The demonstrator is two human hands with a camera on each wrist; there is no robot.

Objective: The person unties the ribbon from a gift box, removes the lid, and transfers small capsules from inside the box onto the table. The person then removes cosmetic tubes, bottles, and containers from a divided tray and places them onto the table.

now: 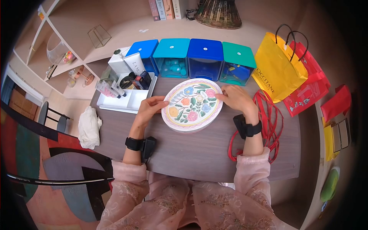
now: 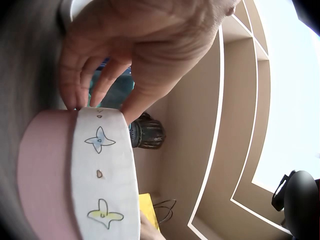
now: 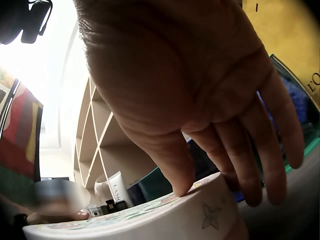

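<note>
An oval box with a flower-painted lid (image 1: 193, 102) lies on the table between both hands. White lid sides with small drawn flowers fit over a pink base (image 2: 45, 170), seen in the left wrist view. My left hand (image 1: 146, 110) pinches the lid's left edge, thumb on top and fingertips down the side, near where lid and base meet. On the opposite edge, my right hand (image 1: 240, 100) holds the lid with its thumb on the top rim. Its other fingers reach down behind the far side, partly hidden in the right wrist view.
Behind the box stand several lidded bins, among them a green-lidded one (image 1: 239, 55). A white tray (image 1: 117, 109) of cosmetics sits left, near a white cloth (image 1: 89, 127). Red ribbon (image 1: 274, 126) lies beside my right forearm; a yellow paper bag (image 1: 281, 69) stands beyond it.
</note>
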